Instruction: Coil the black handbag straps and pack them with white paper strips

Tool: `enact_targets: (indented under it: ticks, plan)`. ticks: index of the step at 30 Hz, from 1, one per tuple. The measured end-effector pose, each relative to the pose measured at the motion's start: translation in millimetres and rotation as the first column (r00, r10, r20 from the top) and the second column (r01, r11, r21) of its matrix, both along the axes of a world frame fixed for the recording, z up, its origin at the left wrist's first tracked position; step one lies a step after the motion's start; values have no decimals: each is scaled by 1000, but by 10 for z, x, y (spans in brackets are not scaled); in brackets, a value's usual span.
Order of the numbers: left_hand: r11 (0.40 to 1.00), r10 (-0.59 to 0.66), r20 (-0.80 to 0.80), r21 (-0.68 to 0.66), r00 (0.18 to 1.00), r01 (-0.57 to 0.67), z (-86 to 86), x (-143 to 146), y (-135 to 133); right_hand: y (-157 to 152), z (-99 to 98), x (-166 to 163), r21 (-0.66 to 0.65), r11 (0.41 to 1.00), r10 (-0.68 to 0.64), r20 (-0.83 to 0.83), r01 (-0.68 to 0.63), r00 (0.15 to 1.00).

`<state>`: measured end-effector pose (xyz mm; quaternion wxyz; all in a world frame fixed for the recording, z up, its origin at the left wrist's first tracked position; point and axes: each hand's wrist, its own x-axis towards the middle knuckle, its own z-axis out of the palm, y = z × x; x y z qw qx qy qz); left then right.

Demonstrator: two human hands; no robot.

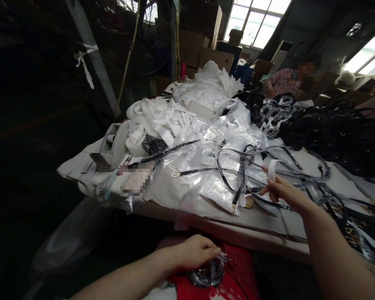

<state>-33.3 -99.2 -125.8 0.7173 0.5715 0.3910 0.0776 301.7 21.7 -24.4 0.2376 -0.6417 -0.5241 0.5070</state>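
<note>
My left hand (195, 251) rests low over my lap, its fingers closed on a coiled black strap in clear wrap (208, 273) that lies on red cloth (237, 275). Over the table my right hand (284, 192) is raised, pinching a small white strip (272, 170) between thumb and fingers. Beneath and around it lie several long black straps with gold clasps (237, 183) in clear plastic sleeves. More wrapped straps (346, 216) pile up at the right.
A white-covered table (262, 223) carries heaps of clear plastic bags (212, 125), white strips (171, 116), black bags (337, 129) and a tape dispenser (108, 152) at the left corner. Another person (284, 79) sits at the far end. Cardboard boxes (203, 50) and a fan stand behind.
</note>
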Motion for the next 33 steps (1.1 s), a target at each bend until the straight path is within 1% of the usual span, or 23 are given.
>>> enact_targets:
  ticks: [2,4,7,10,12,13,14,15,16,17,18,19,21,22,24,25,28,30,31,32,33]
  plan:
    - [1000,16,5,-9,1000,-16,-19,3,-5,49,-74,28,2,1000,27,36,-27,999]
    - [997,77,39,-22,996,-77,-28,8,11,96,-158,56,68,997,38,95,-45,995]
    - [973,227,107,-68,968,-221,21,11,87,170,-294,97,209,977,-26,262,-31,965]
    - [947,316,171,-113,933,-300,121,14,176,207,-411,126,237,971,-72,392,-25,917]
    - [942,334,207,-101,920,-320,161,25,198,164,-455,127,265,964,-135,491,0,860]
    - [940,340,212,-91,916,-328,164,34,192,112,-465,116,298,954,-191,537,27,822]
    - [937,348,202,-90,916,-336,155,46,174,38,-468,93,358,932,-265,577,52,773]
    - [933,358,179,-101,916,-345,137,60,146,-54,-467,56,440,896,-339,606,52,720]
    - [928,367,153,-126,917,-351,113,73,113,-159,-466,4,515,857,-386,622,15,682]
    - [923,372,130,-160,919,-351,88,85,77,-270,-470,-64,561,826,-384,637,-59,668]
    - [918,371,114,-196,921,-346,65,95,43,-378,-480,-145,571,805,-335,661,-161,671]
    - [913,367,102,-229,925,-337,46,103,12,-475,-498,-236,551,789,-254,696,-273,672]
    - [911,345,90,-271,934,-310,24,112,-33,-612,-564,-422,454,763,-87,777,-460,623]
    - [913,334,84,-277,939,-300,19,115,-46,-646,-607,-505,417,749,-55,814,-515,579]
    - [915,323,70,-279,944,-293,14,118,-58,-659,-698,-627,396,725,-78,860,-564,504]
    - [915,325,65,-275,944,-296,12,119,-61,-648,-737,-664,401,717,-95,867,-571,489]
    - [923,323,67,-244,944,-298,6,115,-66,-620,-789,-691,455,693,-153,851,-560,502]
    - [937,309,76,-198,948,-289,1,105,-72,-644,-753,-671,523,671,-221,818,-526,531]
    - [943,301,80,-173,950,-284,-2,100,-75,-670,-712,-658,587,652,-276,773,-479,571]
    - [949,291,80,-151,953,-277,-6,95,-78,-706,-656,-648,669,624,-349,702,-405,621]
    - [954,281,78,-135,957,-269,-8,91,-81,-748,-586,-645,755,580,-440,605,-304,663]
